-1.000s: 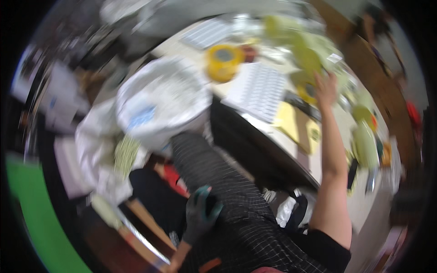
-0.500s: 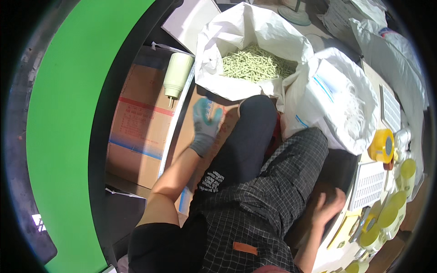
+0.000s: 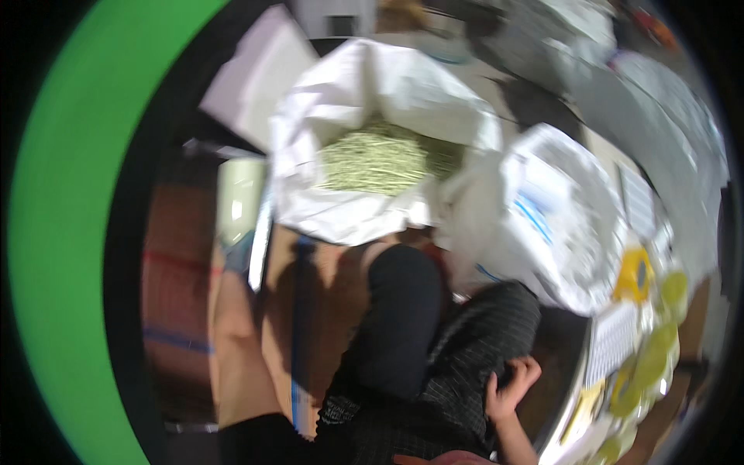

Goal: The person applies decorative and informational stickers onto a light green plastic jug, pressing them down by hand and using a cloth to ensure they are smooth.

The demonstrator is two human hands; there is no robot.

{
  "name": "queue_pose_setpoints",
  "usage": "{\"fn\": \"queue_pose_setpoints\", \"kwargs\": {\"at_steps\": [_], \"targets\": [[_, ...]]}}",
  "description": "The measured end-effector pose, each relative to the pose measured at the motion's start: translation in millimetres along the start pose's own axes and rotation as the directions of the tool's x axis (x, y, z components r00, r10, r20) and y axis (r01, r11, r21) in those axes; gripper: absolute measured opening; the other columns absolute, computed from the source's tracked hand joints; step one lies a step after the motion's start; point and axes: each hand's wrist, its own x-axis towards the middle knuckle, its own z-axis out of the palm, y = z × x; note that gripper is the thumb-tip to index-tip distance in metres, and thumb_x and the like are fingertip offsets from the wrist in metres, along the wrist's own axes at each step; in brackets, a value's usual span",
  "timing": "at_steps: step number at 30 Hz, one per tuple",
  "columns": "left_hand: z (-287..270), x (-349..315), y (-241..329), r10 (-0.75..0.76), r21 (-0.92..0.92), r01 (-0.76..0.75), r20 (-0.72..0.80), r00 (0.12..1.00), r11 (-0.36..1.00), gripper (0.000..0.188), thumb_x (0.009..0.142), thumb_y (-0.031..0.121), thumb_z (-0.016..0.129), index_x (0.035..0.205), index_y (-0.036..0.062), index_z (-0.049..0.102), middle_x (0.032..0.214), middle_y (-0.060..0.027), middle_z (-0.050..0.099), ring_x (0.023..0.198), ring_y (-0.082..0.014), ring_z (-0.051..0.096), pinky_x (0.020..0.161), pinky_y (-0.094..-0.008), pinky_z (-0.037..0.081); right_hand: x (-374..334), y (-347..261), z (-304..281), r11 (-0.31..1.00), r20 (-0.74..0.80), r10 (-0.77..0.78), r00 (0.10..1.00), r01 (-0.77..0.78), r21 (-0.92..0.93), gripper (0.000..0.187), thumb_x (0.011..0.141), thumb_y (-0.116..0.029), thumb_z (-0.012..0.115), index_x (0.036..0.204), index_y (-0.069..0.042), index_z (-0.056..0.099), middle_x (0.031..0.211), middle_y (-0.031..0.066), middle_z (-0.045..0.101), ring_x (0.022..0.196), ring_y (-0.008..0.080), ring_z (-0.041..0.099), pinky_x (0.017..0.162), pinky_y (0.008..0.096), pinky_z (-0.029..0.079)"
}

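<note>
My left hand [image 3: 239, 251], in a pale glove, is at the lower end of a pale green bottle-shaped part [image 3: 240, 200] beside the cardboard box. Motion blur hides its fingers, so I cannot make out whether they grip the part. Bare and with nothing in it, my right hand [image 3: 512, 389] hovers by my right thigh. Its thumb and fingers are apart and loosely bent.
In front of my knees stands a white sack [image 3: 349, 221] of thin pale green pieces [image 3: 372, 163]. Another white sack [image 3: 480, 225], holding clear plastic pieces, leans right of it. A yellow tape roll [image 3: 634, 275] and yellow-green round parts [image 3: 657, 353] lie along the right-hand table.
My left hand has reached forward and left from above the cardboard to the pale green part. My right hand has come closer to my thigh. The whole view has shifted.
</note>
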Motion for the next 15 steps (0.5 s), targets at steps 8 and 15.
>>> {"fn": "queue_pose_setpoints", "kwargs": {"at_steps": [8,15], "targets": [[-20,-125,101,-0.026,0.215,0.113,-0.371,0.928,0.97,0.087,0.066,0.024,0.101,0.133,-0.007,0.055,0.116,-0.0215,0.066,0.093,-0.0343,0.07,0.086,-0.0475,0.063,11,-11,-11,0.996,-0.014,-0.03,0.999,0.029,-0.09,0.044,0.074,-0.02,0.08,0.112,-0.008,0.062,0.116,0.0193,0.051,0.11,0.0387,0.049,0.097,0.0504,0.041],[-119,-289,277,0.953,0.076,-0.951,0.027,0.301,0.298,0.072,0.077,0.02,0.093,0.137,0.0009,0.057,0.14,-0.0202,0.052,0.128,-0.0383,0.054,0.107,-0.0507,0.047,33,-78,-17,0.922,-0.006,-0.373,0.928,0.371,0.11,0.072,0.067,-0.02,0.09,0.131,-0.006,0.059,0.135,0.0171,0.057,0.124,0.0379,0.055,0.105,0.0522,0.042]]}}
